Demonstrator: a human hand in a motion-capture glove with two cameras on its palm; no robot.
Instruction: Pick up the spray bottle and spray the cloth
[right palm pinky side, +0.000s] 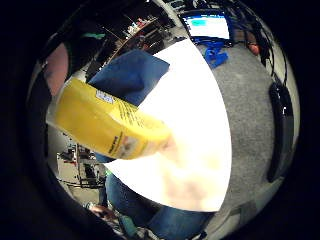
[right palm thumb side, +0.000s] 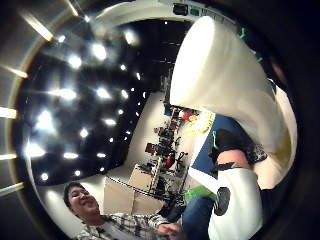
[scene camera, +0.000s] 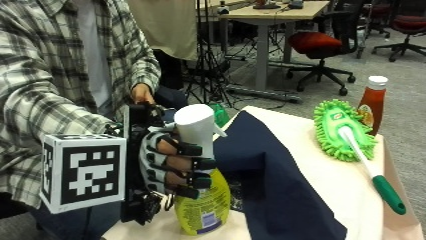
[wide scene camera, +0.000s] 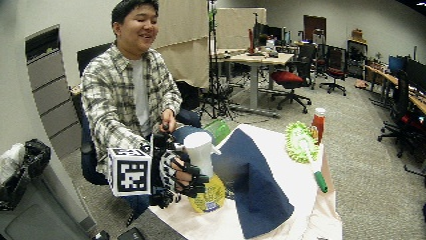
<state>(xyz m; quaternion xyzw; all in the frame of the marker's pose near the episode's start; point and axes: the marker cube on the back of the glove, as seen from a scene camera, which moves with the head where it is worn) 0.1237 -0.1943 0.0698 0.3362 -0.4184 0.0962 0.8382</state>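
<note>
Fingers (scene camera: 190, 172) of your gloved right hand (scene camera: 170, 167) curl round the yellow spray bottle (scene camera: 200, 192), upright at the counter (scene camera: 333, 185) edge.
Your navy cloth (scene camera: 279, 185) lies just beyond the bottle's nozzle side, spread long across the counter; farther off sit the green duster (scene camera: 343, 130) and ketchup bottle (scene camera: 373, 102).

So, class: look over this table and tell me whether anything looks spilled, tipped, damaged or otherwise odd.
Nothing looks spilled or damaged. The gloved right hand grips the yellow spray bottle upright beside the dark blue cloth. The cloth is rumpled, with a raised fold. The green duster lies flat, and the ketchup bottle stands upright behind it.
</note>
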